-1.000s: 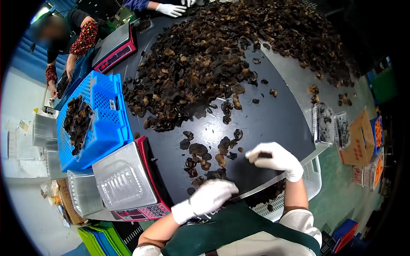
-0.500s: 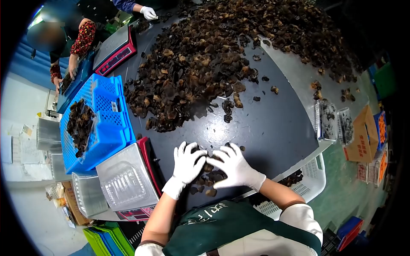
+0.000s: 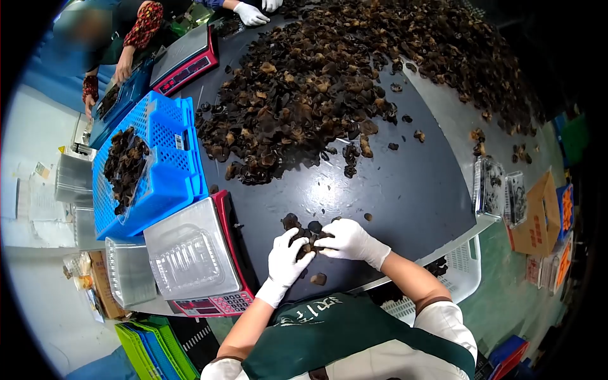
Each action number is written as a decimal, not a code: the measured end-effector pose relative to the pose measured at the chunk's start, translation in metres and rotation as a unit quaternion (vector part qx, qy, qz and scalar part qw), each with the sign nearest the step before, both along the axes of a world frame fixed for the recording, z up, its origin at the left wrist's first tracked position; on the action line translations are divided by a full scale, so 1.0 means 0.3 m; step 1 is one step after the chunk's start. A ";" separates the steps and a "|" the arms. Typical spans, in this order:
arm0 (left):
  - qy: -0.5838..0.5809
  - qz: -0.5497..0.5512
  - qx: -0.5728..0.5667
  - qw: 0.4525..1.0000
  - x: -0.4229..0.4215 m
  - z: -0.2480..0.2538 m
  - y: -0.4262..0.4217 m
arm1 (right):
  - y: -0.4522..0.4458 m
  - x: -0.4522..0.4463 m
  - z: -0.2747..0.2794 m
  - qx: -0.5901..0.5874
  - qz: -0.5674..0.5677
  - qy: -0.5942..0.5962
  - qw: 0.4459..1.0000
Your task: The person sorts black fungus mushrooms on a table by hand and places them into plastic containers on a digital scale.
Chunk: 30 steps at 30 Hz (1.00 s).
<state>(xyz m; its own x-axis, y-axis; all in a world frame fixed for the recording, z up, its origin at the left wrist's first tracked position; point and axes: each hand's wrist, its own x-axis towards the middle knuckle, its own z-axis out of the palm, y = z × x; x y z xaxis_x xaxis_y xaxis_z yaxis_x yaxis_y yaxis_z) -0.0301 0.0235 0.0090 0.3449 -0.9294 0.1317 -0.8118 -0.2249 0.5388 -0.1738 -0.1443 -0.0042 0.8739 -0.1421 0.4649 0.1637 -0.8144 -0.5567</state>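
Observation:
My left hand point(image 3: 288, 261), in a white glove, has its fingers curled round part of a small cluster of dark wood ear mushrooms point(image 3: 291, 221) on the grey table. Facing it, my right hand point(image 3: 356, 242), gloved too, pinches pieces from the same cluster. The fingertips of both hands almost meet, and they partly hide what they hold. A loose brown piece point(image 3: 318, 278) lies just below the hands. Farther up the table spreads a large heap of wood ear mushrooms point(image 3: 297, 101).
Left of my hands, a red scale point(image 3: 190, 247) carries a clear plastic tray. Behind it stands a blue crate point(image 3: 171, 168) with a filled tray on top. A white basket point(image 3: 465, 272) sits below the table's right edge. Co-workers' hands point(image 3: 251, 14) are at the far side.
Both hands have gone from spread fingers over the mushrooms to curled fingers, gathering the pieces closer together. The co-worker's gloved hand at the top has shifted, and a second glove now shows.

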 end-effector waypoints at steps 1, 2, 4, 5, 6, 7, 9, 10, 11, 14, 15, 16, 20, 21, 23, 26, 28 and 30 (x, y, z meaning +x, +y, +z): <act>0.043 0.010 -0.009 0.999 0.006 -0.015 -0.003 | 0.001 0.000 0.001 0.076 -0.030 -0.021 0.996; 0.086 0.020 -0.019 0.996 0.013 -0.025 -0.004 | 0.003 0.002 0.000 0.152 -0.060 -0.043 0.986; 0.145 0.040 -0.041 0.988 0.013 -0.015 -0.008 | -0.002 -0.008 0.020 0.332 -0.106 -0.071 0.935; 0.175 0.068 -0.081 0.979 0.014 -0.008 -0.007 | 0.004 -0.014 0.033 0.498 -0.152 -0.062 0.852; 0.206 0.094 -0.120 0.967 0.014 0.003 -0.005 | 0.010 -0.022 0.052 0.645 -0.194 -0.051 0.737; 0.299 0.146 -0.105 0.937 0.009 0.052 -0.002 | -0.002 -0.025 0.105 0.769 -0.161 -0.066 0.616; 0.311 0.165 -0.093 0.931 0.041 0.163 0.019 | -0.016 -0.025 0.127 0.893 -0.070 -0.117 0.430; 0.293 0.166 -0.095 0.937 0.071 0.217 0.037 | -0.023 -0.025 0.102 0.937 -0.017 -0.122 0.326; 0.285 0.186 -0.113 0.933 0.095 0.289 0.057 | -0.022 -0.020 0.089 0.950 0.042 -0.140 0.276; 0.287 0.262 -0.165 0.907 0.229 0.420 0.173 | -0.005 0.013 0.108 0.970 0.078 -0.121 0.196; 0.273 0.251 -0.186 0.910 0.297 0.426 0.225 | -0.004 0.031 0.121 0.976 0.099 -0.104 0.162; 0.258 0.241 -0.208 0.912 0.360 0.430 0.275 | 0.000 0.051 0.128 0.977 0.103 -0.099 0.161; 0.028 0.219 -0.060 0.973 0.526 0.385 0.437 | 0.051 0.165 0.151 0.966 0.136 -0.030 0.217; -0.007 0.211 -0.042 0.977 0.535 0.364 0.449 | 0.071 0.202 0.149 0.965 0.137 -0.021 0.223; -0.023 0.221 -0.034 0.974 0.504 0.347 0.431 | 0.113 0.288 0.170 0.954 0.121 0.031 0.272; 0.057 0.245 -0.082 0.964 0.473 0.279 0.418 | 0.193 0.437 0.290 0.848 0.170 0.061 0.499; 0.033 0.251 -0.118 0.960 0.445 0.302 0.399 | 0.292 0.532 0.438 0.766 0.044 0.085 0.636; 0.064 0.323 -0.129 0.936 0.456 0.296 0.434 | 0.362 0.626 0.413 0.629 0.094 0.065 0.769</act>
